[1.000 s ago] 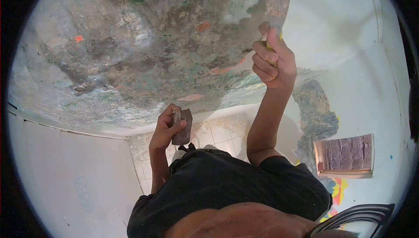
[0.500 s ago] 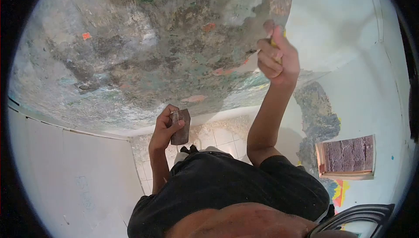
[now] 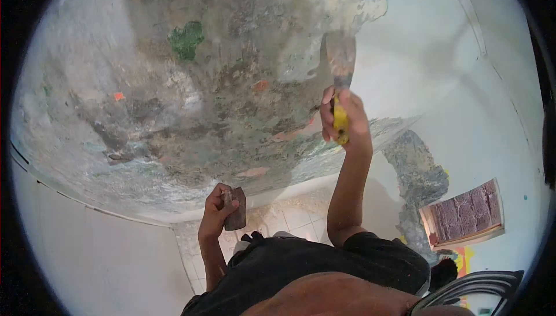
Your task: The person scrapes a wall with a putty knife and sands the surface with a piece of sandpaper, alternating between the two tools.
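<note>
My right hand (image 3: pixel 350 118) is wrapped round the yellow handle of a paint scraper (image 3: pixel 340 55). Its wide, worn blade points up and lies over the wall at the border between bare, patchy plaster (image 3: pixel 231 84) and pale paint (image 3: pixel 405 55). Lower down, my left hand (image 3: pixel 219 209) grips a flat, dull brown block (image 3: pixel 236 209) between thumb and fingers, close to the foot of the wall. What kind of thing this block is, I cannot tell.
A small framed opening (image 3: pixel 466 214) with brickwork behind it sits in the wall at right, beside a grey stripped patch (image 3: pixel 420 168). White floor tiles (image 3: pixel 298 217) carry scattered debris. A pale panel (image 3: pixel 110 246) stands at left, and dark cables (image 3: pixel 475 290) show at lower right.
The view has tilted upward, so the wall appears lower. The scraper now sits lower and further left in view, and its yellow handle shows more. Both hands keep their hold.
</note>
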A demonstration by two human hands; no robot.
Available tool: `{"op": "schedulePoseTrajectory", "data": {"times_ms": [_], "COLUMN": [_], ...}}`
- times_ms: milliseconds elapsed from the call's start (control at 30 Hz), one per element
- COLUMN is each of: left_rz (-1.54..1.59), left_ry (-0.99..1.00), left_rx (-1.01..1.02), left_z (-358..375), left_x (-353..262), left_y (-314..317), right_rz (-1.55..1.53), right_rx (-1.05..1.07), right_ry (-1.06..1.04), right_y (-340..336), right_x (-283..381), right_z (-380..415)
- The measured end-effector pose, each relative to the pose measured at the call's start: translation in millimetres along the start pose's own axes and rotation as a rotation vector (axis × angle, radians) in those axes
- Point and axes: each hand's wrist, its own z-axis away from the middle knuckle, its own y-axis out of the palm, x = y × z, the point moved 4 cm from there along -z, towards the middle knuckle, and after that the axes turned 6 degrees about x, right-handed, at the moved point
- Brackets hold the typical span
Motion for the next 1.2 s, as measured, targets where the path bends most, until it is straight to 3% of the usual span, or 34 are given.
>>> {"op": "schedulePoseTrajectory", "data": {"times_ms": [33,133,233,333,367,700,1200], "left_rz": [0.006,0.002,0.011,-0.005,-0.019,-0.058,-0.042], "left_ry": [-0.007,-0.024,-0.018,0.009,0.024,-0.018,-0.055], "left_rx": [-0.006,0.005,0.017,0.029,0.034,0.125,0.220], "left_z": [-1,-4,-9,-16,-19,-49,-50], "left_x": [-3,-6,-8,-1,-2,-4,6], "left_y": [3,6,6,4,5,31,53], "right_rz": [0.024,-0.007,-0.215,-0.522,-0.457,-0.396,-0.539], "right_rx": [-0.133,0.004,0.248,0.334,0.242,0.287,0.495], "right_ry": [-0.045,-0.124,-0.115,-0.002,-0.008,0.037,0.095], "right_y": [-1,0,-2,5,7,-9,4], "right_x": [8,48,71,92,90,93,93], "right_z": [-9,-28,-47,-48,-45,-51,-60]}}
